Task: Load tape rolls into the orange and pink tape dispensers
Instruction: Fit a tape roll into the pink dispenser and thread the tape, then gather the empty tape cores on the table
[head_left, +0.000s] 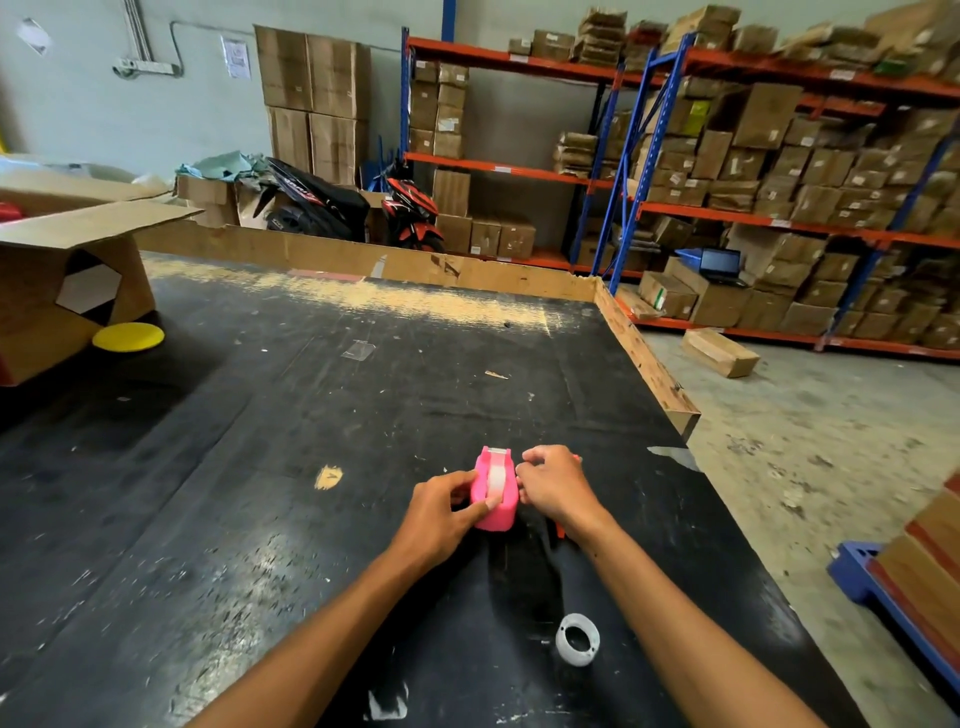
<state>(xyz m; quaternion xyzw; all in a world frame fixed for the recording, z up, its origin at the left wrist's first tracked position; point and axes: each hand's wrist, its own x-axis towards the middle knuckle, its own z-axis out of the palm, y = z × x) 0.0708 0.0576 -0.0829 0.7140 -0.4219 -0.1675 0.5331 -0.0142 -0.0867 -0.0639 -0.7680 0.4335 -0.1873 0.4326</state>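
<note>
Head view looks down on the pink tape dispenser (494, 491), which stands upright on the black counter (291, 467) near its right edge, between the two hands. A roll of clear tape (496, 480) sits in its slot, showing as a pale band along the top, and the dispenser's long axis runs away from the person, with the cutter end farthest from the body. The left hand (441, 512) has its grip closed on the dispenser's left side, the thumb lying across the top near the tape band. The right hand (553, 480) touches the dispenser's right side with fingers curled together; whether it truly clamps the body cannot be told. Small slivers of the orange tape dispenser (560, 529) peek out from under the right hand and wrist, most of it hidden. Nearer the person, a loose tape roll (577, 639) lies alone on the counter, between the forearms and closer to the right one. At the far left stands an open cardboard box (67, 270), something red just visible inside, with a yellow disc (128, 336) beside it. Shelving racks (779, 208) stacked with cartons fill the background.
</note>
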